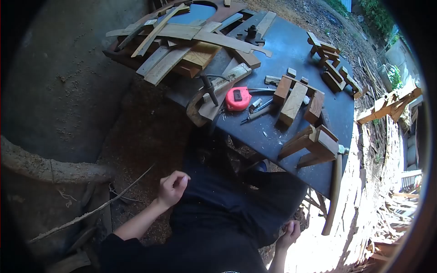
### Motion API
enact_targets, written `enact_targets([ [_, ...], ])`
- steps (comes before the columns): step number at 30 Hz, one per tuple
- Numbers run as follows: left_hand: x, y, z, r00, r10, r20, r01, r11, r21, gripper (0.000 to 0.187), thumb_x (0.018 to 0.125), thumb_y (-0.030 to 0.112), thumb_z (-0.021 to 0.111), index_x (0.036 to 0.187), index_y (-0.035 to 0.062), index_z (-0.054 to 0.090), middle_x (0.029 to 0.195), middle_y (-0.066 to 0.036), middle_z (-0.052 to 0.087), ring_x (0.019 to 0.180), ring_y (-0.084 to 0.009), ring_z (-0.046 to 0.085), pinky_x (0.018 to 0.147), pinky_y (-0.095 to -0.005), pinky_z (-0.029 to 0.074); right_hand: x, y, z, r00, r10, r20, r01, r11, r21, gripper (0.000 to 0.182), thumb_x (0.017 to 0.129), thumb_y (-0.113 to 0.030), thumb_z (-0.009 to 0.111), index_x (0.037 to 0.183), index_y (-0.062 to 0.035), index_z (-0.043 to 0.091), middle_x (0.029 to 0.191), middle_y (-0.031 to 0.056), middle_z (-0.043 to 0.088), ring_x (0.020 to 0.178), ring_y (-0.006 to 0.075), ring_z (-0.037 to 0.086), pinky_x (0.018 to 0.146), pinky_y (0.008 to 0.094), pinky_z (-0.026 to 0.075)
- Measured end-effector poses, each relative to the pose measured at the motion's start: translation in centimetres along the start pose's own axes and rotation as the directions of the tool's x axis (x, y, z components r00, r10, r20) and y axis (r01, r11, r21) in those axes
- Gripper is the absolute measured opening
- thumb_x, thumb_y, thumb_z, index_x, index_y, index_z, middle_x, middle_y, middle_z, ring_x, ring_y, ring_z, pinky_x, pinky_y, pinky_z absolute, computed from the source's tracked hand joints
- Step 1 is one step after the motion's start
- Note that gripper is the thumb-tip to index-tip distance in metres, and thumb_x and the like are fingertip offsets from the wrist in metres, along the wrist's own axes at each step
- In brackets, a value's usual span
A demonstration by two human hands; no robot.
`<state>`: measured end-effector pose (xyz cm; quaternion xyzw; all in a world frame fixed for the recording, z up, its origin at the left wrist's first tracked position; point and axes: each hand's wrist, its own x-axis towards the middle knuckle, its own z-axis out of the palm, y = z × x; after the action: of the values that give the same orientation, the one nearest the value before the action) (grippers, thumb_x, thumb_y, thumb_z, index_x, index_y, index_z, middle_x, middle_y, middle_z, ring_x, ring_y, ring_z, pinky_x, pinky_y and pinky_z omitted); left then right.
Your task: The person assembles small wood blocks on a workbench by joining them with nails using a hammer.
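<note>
My left hand (173, 188) is curled into a loose fist beside my dark-clothed lap, with nothing visible in it. Lower right, my right hand (289, 233) is also curled closed next to my leg, and no object shows in it. Both are away from the dark tabletop (291, 50). On it lie a red tape measure (238, 98), a pencil-like tool (257, 114) and several short wooden blocks (294, 103). A clamp (209, 90) stands at the near edge by a wooden piece (234, 76).
Stacked wooden boards (182, 50) overhang the table's left side. Small joined wooden pieces (324, 51) stand at the far right, and another (314, 144) near the front corner. A long handle (336, 195) hangs past that corner. A curved log (54, 169) is at left.
</note>
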<state>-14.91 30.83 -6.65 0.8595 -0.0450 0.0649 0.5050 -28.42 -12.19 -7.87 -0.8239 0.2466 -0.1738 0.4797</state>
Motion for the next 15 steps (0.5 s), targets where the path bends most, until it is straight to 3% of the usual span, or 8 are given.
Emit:
enact_targets([
  [2,-3.8,0.2,-0.3,0.969,-0.083,0.233,0.077,0.996,0.038,0.014,0.098,0.017,0.07,0.103,0.0046,0.072,0.071,-0.003,0.068,0.06,-0.009,0.062,0.056,-0.0264,0.048,-2.0,-1.8,-0.1,0.977,0.035,0.209,0.013,0.975,-0.224,0.022,0.097,-0.016,0.066,0.082,-0.0006,0.064,0.068,0.0044,0.06,0.065,0.0132,0.058,0.061,0.0285,0.043],
  [3,-4.7,0.8,-0.3,0.914,-0.125,0.385,0.117,0.992,0.043,0.018,0.097,0.021,0.072,0.107,0.0063,0.073,0.073,-0.003,0.068,0.062,-0.0107,0.063,0.057,-0.0276,0.049,-1.7,-4.8,0.1,0.896,0.232,0.378,-0.147,0.96,-0.24,0.013,0.091,-0.011,0.074,0.087,-0.0006,0.068,0.069,0.0061,0.065,0.069,0.0138,0.063,0.065,0.029,0.048],
  [4,-4.2,2.0,0.1,0.819,-0.134,0.558,0.122,0.991,0.059,0.02,0.096,0.024,0.073,0.108,0.0072,0.073,0.075,-0.003,0.068,0.065,-0.012,0.064,0.059,-0.0286,0.05,-1.2,-6.7,0.7,0.776,0.285,0.563,-0.193,0.956,-0.219,0.014,0.092,-0.015,0.076,0.094,-0.0017,0.073,0.077,0.0076,0.069,0.072,0.015,0.067,0.065,0.0313,0.051],
  [6,-1.8,5.1,1.4,0.532,-0.15,0.833,0.135,0.987,0.091,0.027,0.095,0.029,0.075,0.112,0.009,0.073,0.08,-0.004,0.068,0.07,-0.0145,0.066,0.064,-0.0305,0.052,1.1,-11.1,2.0,0.622,0.243,0.744,-0.064,0.963,-0.261,0.015,0.093,-0.015,0.076,0.102,-0.0025,0.075,0.083,0.007,0.071,0.076,0.0152,0.068,0.068,0.0321,0.054],
  [7,-0.3,5.4,1.9,0.432,-0.197,0.88,0.199,0.973,0.12,0.033,0.095,0.034,0.074,0.116,0.0086,0.071,0.089,-0.004,0.07,0.076,-0.0172,0.067,0.069,-0.033,0.053,1.6,-12.6,2.3,0.524,0.228,0.821,-0.004,0.964,-0.265,0.017,0.094,-0.015,0.075,0.105,-0.0029,0.076,0.086,0.0067,0.073,0.078,0.0154,0.069,0.07,0.0325,0.055],
  [9,2.8,6.3,1.9,0.411,-0.133,0.902,0.062,0.991,0.118,0.037,0.093,0.033,0.076,0.12,0.0082,0.07,0.094,-0.005,0.07,0.074,-0.0183,0.066,0.069,-0.0344,0.054,2.9,-12.6,2.0,0.441,0.273,0.855,-0.063,0.96,-0.273,0.022,0.094,-0.016,0.075,0.112,-0.0044,0.076,0.093,0.0074,0.074,0.084,0.0167,0.071,0.077,0.0323,0.057],
  [13,5.5,7.0,1.7,0.21,-0.206,0.956,0.191,0.967,0.167,0.045,0.088,0.027,0.077,0.127,0.0081,0.065,0.105,-0.006,0.072,0.08,-0.0192,0.07,0.076,-0.0347,0.057,5.3,-10.3,1.2,0.294,0.271,0.917,-0.221,0.952,-0.211,0.032,0.092,-0.02,0.076,0.121,-0.0069,0.075,0.103,0.0112,0.076,0.094,0.0207,0.074,0.088,0.031,0.058],
  [15,5.3,6.2,1.5,0.174,-0.219,0.96,0.259,0.951,0.17,0.045,0.088,0.026,0.075,0.128,0.0081,0.064,0.108,-0.007,0.072,0.084,-0.0202,0.072,0.077,-0.0356,0.057,5.2,-9.8,1.3,0.302,0.226,0.926,-0.171,0.969,-0.18,0.034,0.091,-0.023,0.075,0.121,-0.0081,0.075,0.108,0.0129,0.075,0.096,0.0236,0.075,0.088,0.033,0.058],
])
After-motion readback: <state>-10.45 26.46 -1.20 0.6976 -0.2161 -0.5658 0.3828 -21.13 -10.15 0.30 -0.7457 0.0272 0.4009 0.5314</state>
